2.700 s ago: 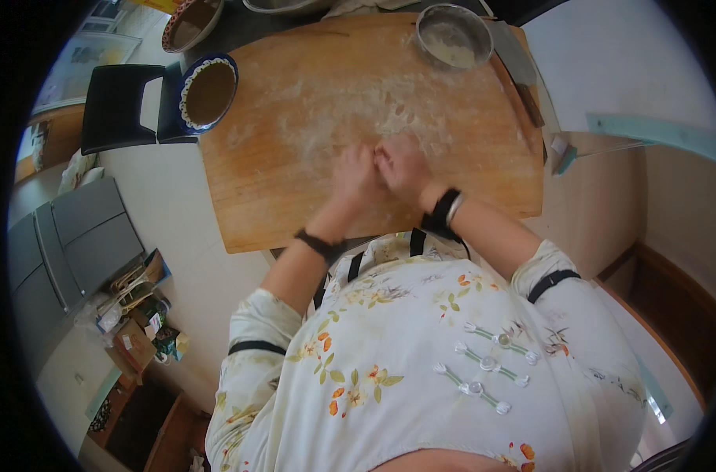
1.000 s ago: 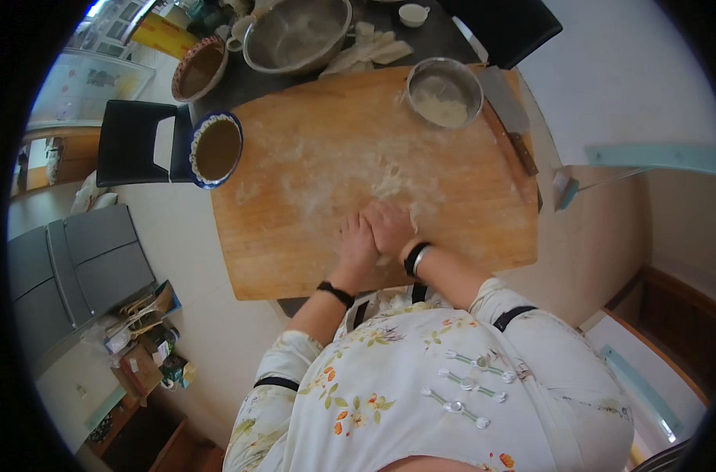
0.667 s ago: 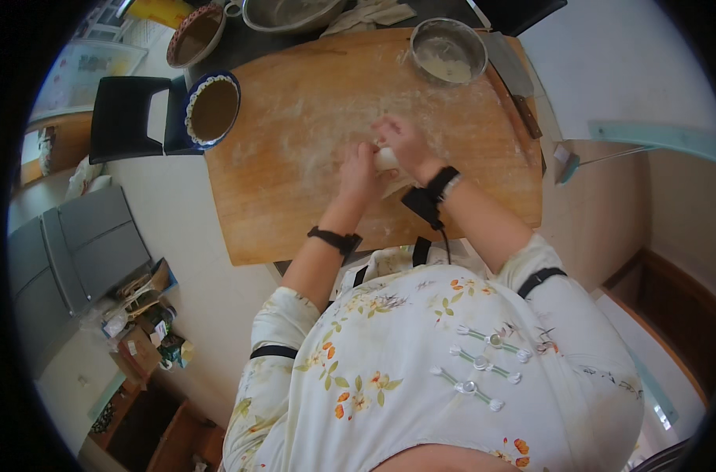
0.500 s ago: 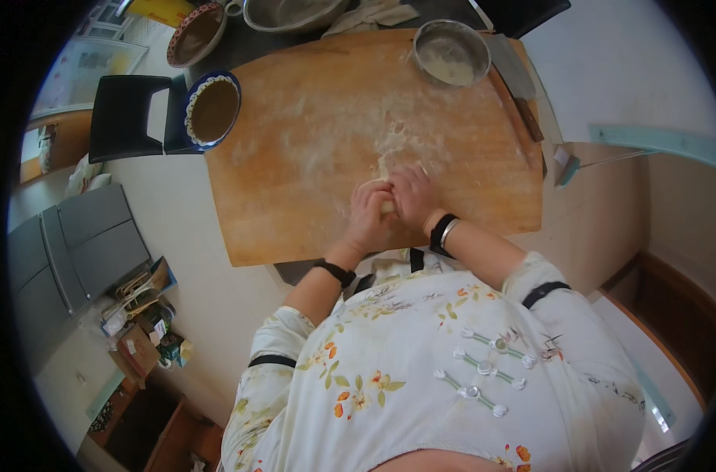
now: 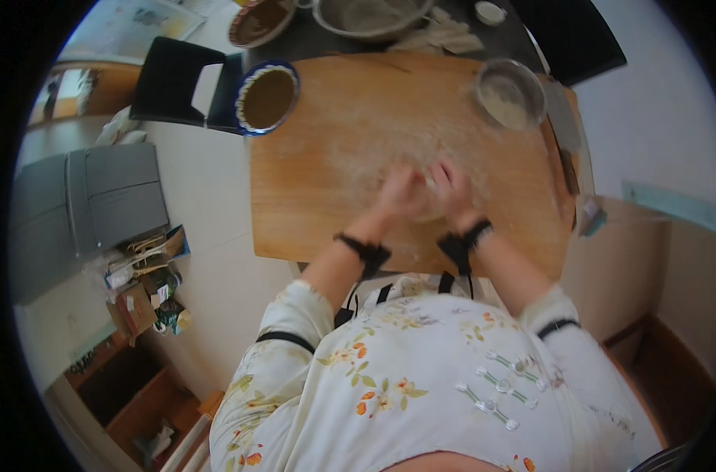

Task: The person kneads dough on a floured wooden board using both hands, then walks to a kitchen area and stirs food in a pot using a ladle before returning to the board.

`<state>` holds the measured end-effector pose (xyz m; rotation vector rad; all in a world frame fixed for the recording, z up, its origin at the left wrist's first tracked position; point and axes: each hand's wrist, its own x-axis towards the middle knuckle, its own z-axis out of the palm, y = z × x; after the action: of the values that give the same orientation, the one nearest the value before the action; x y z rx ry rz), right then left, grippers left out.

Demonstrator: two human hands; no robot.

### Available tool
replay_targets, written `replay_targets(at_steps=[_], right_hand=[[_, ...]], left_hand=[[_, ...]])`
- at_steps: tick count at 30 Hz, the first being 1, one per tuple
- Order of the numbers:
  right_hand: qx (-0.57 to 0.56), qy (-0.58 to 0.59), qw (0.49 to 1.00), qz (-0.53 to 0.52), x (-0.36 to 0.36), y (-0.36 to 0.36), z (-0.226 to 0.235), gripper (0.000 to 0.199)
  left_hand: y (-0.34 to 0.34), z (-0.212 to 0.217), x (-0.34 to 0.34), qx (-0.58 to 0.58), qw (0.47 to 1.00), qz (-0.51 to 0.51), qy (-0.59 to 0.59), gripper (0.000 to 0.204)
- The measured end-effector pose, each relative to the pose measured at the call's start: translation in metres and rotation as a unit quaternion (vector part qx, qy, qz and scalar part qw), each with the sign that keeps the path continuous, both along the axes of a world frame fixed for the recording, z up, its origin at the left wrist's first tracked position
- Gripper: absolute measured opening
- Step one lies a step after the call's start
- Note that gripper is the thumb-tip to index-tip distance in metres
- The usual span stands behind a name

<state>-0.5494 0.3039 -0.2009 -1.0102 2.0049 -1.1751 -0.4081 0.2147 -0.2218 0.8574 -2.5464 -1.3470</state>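
My left hand (image 5: 403,191) and my right hand (image 5: 454,190) are close together above the near middle of a floured wooden board (image 5: 303,224). Both have curled fingers, somewhat smeared by motion. Between them a small bit of pale dough (image 5: 430,182) shows; the fingers cover most of it. Loose flour and scraps are scattered over the wood around my hands. A metal bowl (image 5: 524,77) with pale flour or dough inside stands at the board's far right.
Along the right edge lie a cleaver (image 5: 564,118) and a thin brown stick (image 5: 554,149). A blue-rimmed bowl (image 5: 241,96) with brown contents sits at the far left. Behind the board stand a large metal basin (image 5: 373,33), a patterned bowl (image 5: 236,33), a cloth (image 5: 444,35) and a small white cup (image 5: 490,12).
My hands have lifted off the board with the dough and turned with curled fingers, where before they pressed down on it. The whole view has shifted, so the board appears further right.
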Motion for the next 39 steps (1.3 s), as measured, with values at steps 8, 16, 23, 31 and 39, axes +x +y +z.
replay_targets(at_steps=[8, 16, 23, 31, 39], right_hand=[[0.0, 0.297, 0.952, 0.078, 0.013, 0.011, -0.026, 0.013], [0.089, 0.027, 0.995, 0.042, -0.004, -0.015, 0.001, 0.016], [-0.004, 0.342, 0.938, 0.056, 0.034, 0.036, -0.039, 0.015], [0.046, -0.161, 0.986, -0.025, -0.037, -0.02, -0.03, 0.027], [-0.08, 0.089, 0.993, -0.003, -0.049, 0.016, 0.013, 0.032]], left_hand=[[0.041, 0.026, -0.002, -0.205, 0.972, 0.021, -0.116, 0.063], [0.004, 0.054, -0.007, -0.15, 0.979, -0.034, -0.137, 0.064], [0.058, 0.023, 0.016, -0.184, 0.969, -0.03, -0.162, 0.07], [0.007, 0.079, -0.039, -0.073, 0.959, 0.007, -0.274, 0.054], [0.03, 0.026, -0.027, 0.129, 0.971, 0.153, -0.131, 0.045]])
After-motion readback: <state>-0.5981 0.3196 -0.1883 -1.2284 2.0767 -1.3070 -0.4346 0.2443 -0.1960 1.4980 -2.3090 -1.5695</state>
